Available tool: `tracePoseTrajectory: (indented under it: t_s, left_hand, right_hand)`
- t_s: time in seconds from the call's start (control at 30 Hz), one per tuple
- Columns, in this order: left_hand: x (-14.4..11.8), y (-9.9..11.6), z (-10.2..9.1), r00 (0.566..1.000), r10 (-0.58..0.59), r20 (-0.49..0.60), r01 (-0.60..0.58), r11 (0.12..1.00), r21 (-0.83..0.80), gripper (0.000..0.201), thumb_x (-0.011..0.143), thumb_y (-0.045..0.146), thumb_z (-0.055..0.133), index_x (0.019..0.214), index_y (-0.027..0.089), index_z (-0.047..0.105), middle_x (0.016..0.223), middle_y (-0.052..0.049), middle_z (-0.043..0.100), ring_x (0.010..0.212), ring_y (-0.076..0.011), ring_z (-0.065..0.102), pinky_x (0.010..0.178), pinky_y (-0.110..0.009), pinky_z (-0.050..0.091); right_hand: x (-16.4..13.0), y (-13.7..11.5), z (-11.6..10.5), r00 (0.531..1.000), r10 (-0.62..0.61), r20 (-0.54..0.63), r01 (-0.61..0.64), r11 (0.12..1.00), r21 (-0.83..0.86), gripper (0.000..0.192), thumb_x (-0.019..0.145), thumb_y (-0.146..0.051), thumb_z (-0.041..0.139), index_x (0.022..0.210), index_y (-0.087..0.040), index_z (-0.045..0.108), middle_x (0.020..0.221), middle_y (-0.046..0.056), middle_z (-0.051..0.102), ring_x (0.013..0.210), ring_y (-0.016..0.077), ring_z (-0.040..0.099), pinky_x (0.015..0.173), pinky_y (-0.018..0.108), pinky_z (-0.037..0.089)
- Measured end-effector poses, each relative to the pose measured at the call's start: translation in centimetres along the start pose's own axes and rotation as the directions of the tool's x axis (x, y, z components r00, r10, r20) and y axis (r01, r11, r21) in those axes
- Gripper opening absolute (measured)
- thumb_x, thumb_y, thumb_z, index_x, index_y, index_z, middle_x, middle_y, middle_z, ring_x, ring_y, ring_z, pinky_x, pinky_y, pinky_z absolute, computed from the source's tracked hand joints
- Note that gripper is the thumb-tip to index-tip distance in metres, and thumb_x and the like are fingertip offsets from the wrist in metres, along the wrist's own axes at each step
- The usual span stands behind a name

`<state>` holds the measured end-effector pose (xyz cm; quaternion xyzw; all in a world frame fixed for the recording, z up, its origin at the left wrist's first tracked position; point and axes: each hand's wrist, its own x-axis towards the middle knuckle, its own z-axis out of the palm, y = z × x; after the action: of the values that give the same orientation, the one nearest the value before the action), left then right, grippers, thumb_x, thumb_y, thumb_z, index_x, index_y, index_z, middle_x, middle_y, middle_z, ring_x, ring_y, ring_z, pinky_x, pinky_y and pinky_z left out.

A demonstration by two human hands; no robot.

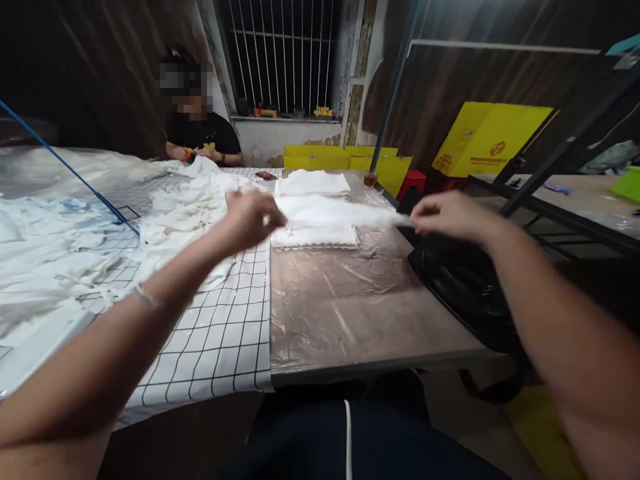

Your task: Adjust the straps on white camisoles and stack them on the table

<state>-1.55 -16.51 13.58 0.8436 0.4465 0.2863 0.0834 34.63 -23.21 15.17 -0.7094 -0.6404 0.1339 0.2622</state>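
A piece of white cloth (340, 211) is stretched sideways between my two hands, blurred by motion. My left hand (254, 217) is closed in a pinch at its left end. At the right end, my right hand (443, 215) pinches a narrow corner. Under and just behind the cloth lie a near stack of folded white cloth (315, 238) with a wavy edge and a far white stack (313, 183). Both stacks rest on the plastic-covered table (330, 307).
Loose white garments (185, 207) heap on the checkered tablecloth (225, 333) at left. A person (200, 133) sits beyond them, hands working on something small. A black bag (455, 280) sits by the table's right edge, near a dark metal post (395, 87). Yellow boxes (320, 157) stand behind.
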Motion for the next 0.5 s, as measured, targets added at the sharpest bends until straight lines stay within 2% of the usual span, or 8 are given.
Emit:
tracePoseTrajectory:
  t_s: [0.07, 0.13, 0.17, 0.23, 0.3, 0.37, 0.43, 0.5]
  left_hand:
    - [-6.1, -0.8, 5.0, 0.982, 0.076, 0.171, -0.096, 0.989, 0.112, 0.018, 0.076, 0.018, 0.059, 0.061, 0.020, 0.068, 0.073, -0.004, 0.065, 0.092, -0.0237, 0.055, 0.098, -0.052, 0.023]
    - [-11.8, -1.2, 9.2, 0.949, 0.121, 0.291, -0.159, 0.981, 0.109, 0.021, 0.078, 0.016, 0.055, 0.064, 0.023, 0.069, 0.075, -0.006, 0.065, 0.088, -0.0239, 0.054, 0.095, -0.051, 0.024]
    - [-14.2, -1.3, 10.8, 0.949, 0.112, 0.296, -0.151, 0.982, 0.112, 0.023, 0.079, 0.014, 0.052, 0.067, 0.024, 0.069, 0.076, -0.006, 0.065, 0.086, -0.0235, 0.053, 0.094, -0.051, 0.025]
    - [-17.7, -1.2, 12.6, 0.958, 0.091, 0.273, -0.125, 0.986, 0.110, 0.029, 0.083, 0.012, 0.046, 0.079, 0.026, 0.071, 0.081, -0.006, 0.066, 0.086, -0.0230, 0.054, 0.094, -0.051, 0.025]
    - [-19.8, -1.0, 13.0, 0.970, 0.075, 0.232, -0.103, 0.988, 0.112, 0.034, 0.086, 0.011, 0.043, 0.092, 0.028, 0.071, 0.085, -0.006, 0.066, 0.089, -0.0230, 0.055, 0.097, -0.051, 0.024]
    - [-21.0, -0.7, 12.4, 0.974, 0.073, 0.215, -0.097, 0.990, 0.103, 0.035, 0.087, 0.012, 0.044, 0.099, 0.030, 0.071, 0.088, -0.006, 0.067, 0.091, -0.0233, 0.055, 0.098, -0.051, 0.023]
    - [-21.6, -0.4, 11.4, 0.967, 0.083, 0.240, -0.100, 0.993, 0.063, 0.031, 0.087, 0.017, 0.047, 0.101, 0.032, 0.071, 0.090, -0.006, 0.069, 0.091, -0.0237, 0.056, 0.097, -0.050, 0.025]
    - [-21.2, -0.4, 10.2, 0.960, 0.072, 0.270, -0.072, 0.997, -0.007, 0.025, 0.088, 0.027, 0.050, 0.099, 0.031, 0.072, 0.092, -0.006, 0.069, 0.090, -0.0239, 0.057, 0.094, -0.048, 0.028]
  right_hand:
    - [-4.3, 2.7, 4.6, 0.998, 0.027, 0.059, -0.023, 0.997, -0.071, 0.009, 0.068, -0.010, 0.063, 0.067, -0.018, 0.067, 0.062, 0.001, 0.066, 0.059, 0.0155, 0.059, 0.059, 0.027, 0.043]
    - [-8.5, 5.0, 8.9, 0.988, 0.070, 0.136, -0.057, 0.994, -0.098, 0.008, 0.065, -0.015, 0.060, 0.064, -0.019, 0.066, 0.053, 0.000, 0.060, 0.052, 0.0156, 0.054, 0.052, 0.027, 0.040]
    - [-10.4, 6.0, 10.6, 0.989, 0.054, 0.140, -0.041, 0.995, -0.093, 0.008, 0.066, -0.017, 0.057, 0.064, -0.020, 0.065, 0.057, 0.000, 0.062, 0.052, 0.0154, 0.054, 0.053, 0.028, 0.041]
    - [-13.3, 7.3, 12.8, 0.994, 0.023, 0.106, -0.016, 0.997, -0.070, 0.011, 0.068, -0.020, 0.053, 0.066, -0.021, 0.065, 0.069, 0.002, 0.066, 0.057, 0.0159, 0.056, 0.058, 0.028, 0.045]
    - [-15.3, 8.0, 13.5, 0.998, 0.015, 0.058, -0.012, 0.999, -0.039, 0.014, 0.069, -0.022, 0.052, 0.070, -0.022, 0.066, 0.080, 0.004, 0.068, 0.065, 0.0177, 0.060, 0.064, 0.030, 0.048]
    - [-16.6, 8.6, 13.1, 0.997, 0.035, 0.063, -0.034, 0.999, -0.006, 0.016, 0.070, -0.022, 0.051, 0.074, -0.023, 0.067, 0.084, 0.005, 0.069, 0.073, 0.0202, 0.062, 0.068, 0.031, 0.050]
    - [-17.5, 9.2, 12.4, 0.995, 0.046, 0.085, -0.048, 0.999, 0.021, 0.022, 0.071, -0.020, 0.049, 0.078, -0.024, 0.069, 0.089, 0.005, 0.070, 0.081, 0.0224, 0.064, 0.074, 0.034, 0.051]
    - [-17.9, 9.6, 11.8, 0.998, 0.042, 0.050, -0.042, 0.999, 0.005, 0.028, 0.071, -0.016, 0.046, 0.080, -0.025, 0.070, 0.093, 0.005, 0.071, 0.089, 0.0245, 0.064, 0.082, 0.038, 0.051]
